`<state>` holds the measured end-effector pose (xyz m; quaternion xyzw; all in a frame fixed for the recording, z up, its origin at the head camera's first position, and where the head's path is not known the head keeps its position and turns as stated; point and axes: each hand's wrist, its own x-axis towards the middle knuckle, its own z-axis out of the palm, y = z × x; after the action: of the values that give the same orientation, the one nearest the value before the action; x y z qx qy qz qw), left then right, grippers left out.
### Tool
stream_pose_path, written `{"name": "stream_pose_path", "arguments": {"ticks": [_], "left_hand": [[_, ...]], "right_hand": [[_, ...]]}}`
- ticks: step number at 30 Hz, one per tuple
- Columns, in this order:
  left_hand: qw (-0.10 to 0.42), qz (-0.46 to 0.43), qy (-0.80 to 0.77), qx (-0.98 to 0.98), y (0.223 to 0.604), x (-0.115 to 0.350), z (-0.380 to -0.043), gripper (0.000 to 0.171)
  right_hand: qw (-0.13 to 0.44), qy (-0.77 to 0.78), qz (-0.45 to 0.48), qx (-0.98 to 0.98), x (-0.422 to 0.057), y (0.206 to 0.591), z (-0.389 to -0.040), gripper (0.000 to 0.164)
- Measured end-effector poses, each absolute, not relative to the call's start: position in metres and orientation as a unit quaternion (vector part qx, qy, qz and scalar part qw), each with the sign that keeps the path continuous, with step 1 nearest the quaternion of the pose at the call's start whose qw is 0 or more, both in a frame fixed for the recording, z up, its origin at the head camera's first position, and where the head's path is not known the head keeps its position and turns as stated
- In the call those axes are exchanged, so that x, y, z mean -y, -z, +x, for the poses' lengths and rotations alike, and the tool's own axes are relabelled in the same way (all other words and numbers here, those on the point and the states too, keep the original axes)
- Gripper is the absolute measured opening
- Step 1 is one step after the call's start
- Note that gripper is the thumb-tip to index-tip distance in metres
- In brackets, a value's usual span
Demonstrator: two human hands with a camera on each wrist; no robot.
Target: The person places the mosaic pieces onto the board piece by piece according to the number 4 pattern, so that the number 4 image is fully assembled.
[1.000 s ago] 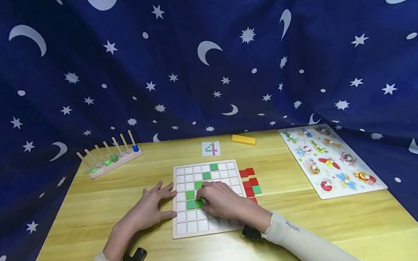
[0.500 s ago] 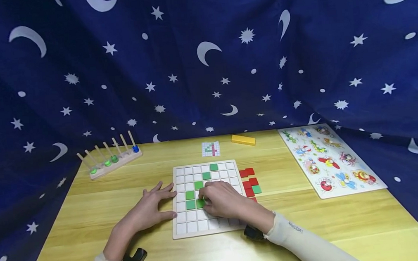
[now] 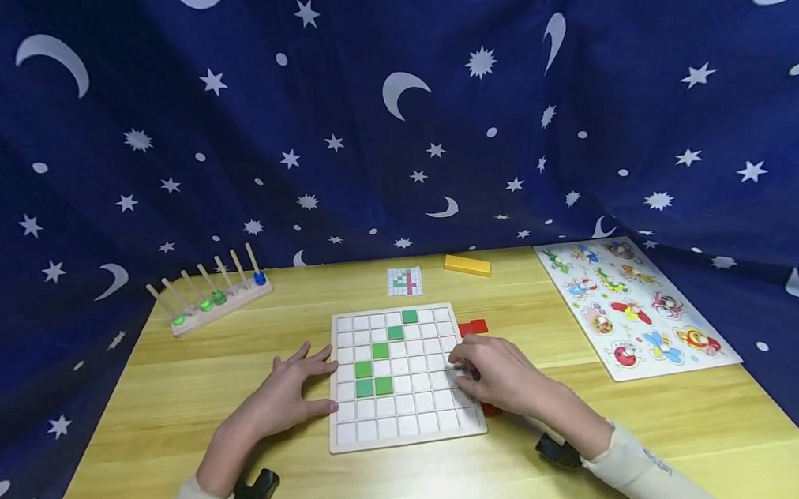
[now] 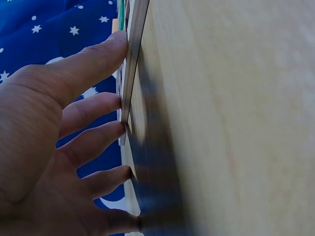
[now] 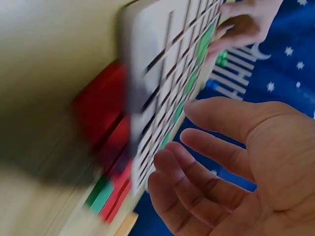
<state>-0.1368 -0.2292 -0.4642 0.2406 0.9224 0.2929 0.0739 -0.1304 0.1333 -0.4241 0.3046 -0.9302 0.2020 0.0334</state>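
A white gridded board (image 3: 415, 425) lies flat on the table. Several green square tiles (image 3: 384, 385) sit in its cells, most in a slanting line. My left hand (image 3: 280, 395) rests at the board's left edge, fingers spread; in the left wrist view the thumb (image 4: 98, 59) touches that edge. Over the board's right edge hovers my right hand (image 3: 502, 375), fingers loosely bent and holding nothing. In the right wrist view, red tiles (image 5: 103, 103) and a loose green tile (image 5: 100, 195) lie beside the board. In the head view the right hand covers most of them.
Behind the board lies a small pattern card (image 3: 405, 281) beside a yellow block (image 3: 467, 266). A peg rack (image 3: 222, 305) with green and blue beads stands back left. A picture puzzle board (image 3: 633, 308) lies at the right. A starry blue cloth (image 3: 366, 197) hangs behind.
My right hand has left the green tile at the middle of the board and moved right to the board's right edge. That tile stays in its cell. The left hand has stayed put.
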Motion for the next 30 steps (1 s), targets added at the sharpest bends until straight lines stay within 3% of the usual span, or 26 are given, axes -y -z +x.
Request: {"name": "stream_pose_path", "arguments": {"ticks": [10, 21, 30], "left_hand": [[0.075, 0.240, -0.289, -0.924, 0.464, 0.229, -0.137, 0.062], [0.077, 0.244, -0.289, -0.923, 0.465, 0.229, -0.137, 0.062], [0.081, 0.236, -0.292, -0.923, 0.463, 0.228, -0.135, 0.062]], "right_hand": [[0.031, -0.196, 0.234, 0.952, -0.184, 0.435, -0.132, 0.018], [0.040, -0.173, 0.228, 0.957, -0.198, 0.440, -0.126, 0.015], [0.060, -0.179, 0.247, 0.951, -0.195, 0.442, -0.129, 0.023]]}}
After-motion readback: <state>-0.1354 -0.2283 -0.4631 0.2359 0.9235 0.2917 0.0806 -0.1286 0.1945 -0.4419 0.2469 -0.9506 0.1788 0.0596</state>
